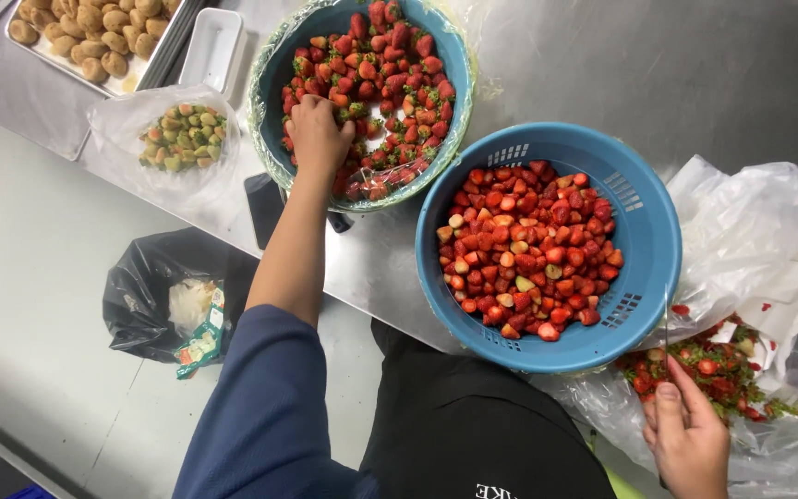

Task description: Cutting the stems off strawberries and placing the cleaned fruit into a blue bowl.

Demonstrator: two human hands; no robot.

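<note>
Blue basket (644,249) of hulled berries sits between the hands. Left hand (318,134) digs into the lined bowl (274,69), fingers curled among whole strawberries (390,65). Right hand (685,434) pinches a thin blade beside the leafy scraps (704,365).

Brushed steel worktop (695,74), dull glare; pale grey floor (39,305) below; black rubbish bag (154,286) at table edge.

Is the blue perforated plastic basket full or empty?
Partly full: the blue perforated plastic basket holds hulled red strawberries well below its rim.
</note>
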